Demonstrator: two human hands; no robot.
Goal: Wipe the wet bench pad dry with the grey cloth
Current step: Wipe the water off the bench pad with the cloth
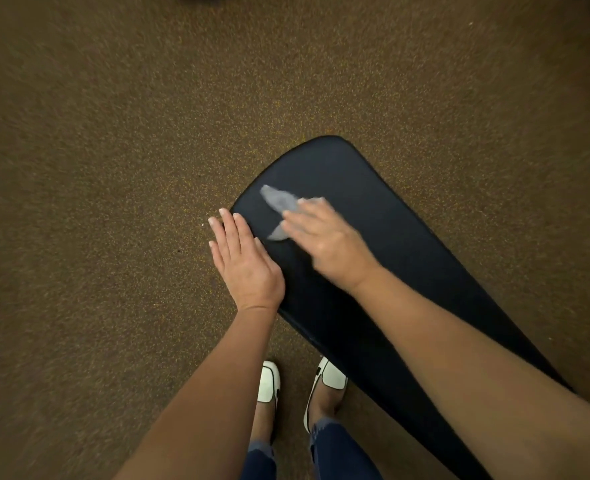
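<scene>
A long black bench pad [362, 188] runs from the centre of the view down to the lower right. A small grey cloth [279, 199] lies on its near-left part. My right hand [324, 244] lies flat on top of the cloth with straight fingers, pressing it against the pad; the hand is motion-blurred. My left hand [243, 258] rests flat on the pad's left edge, fingers straight and overhanging the floor. Any wetness on the dark pad is too faint to tell.
A brown speckled floor [113, 168] surrounds the pad on all sides. My two feet in white shoes [269, 382] stand just left of the pad's lower part, close to its edge.
</scene>
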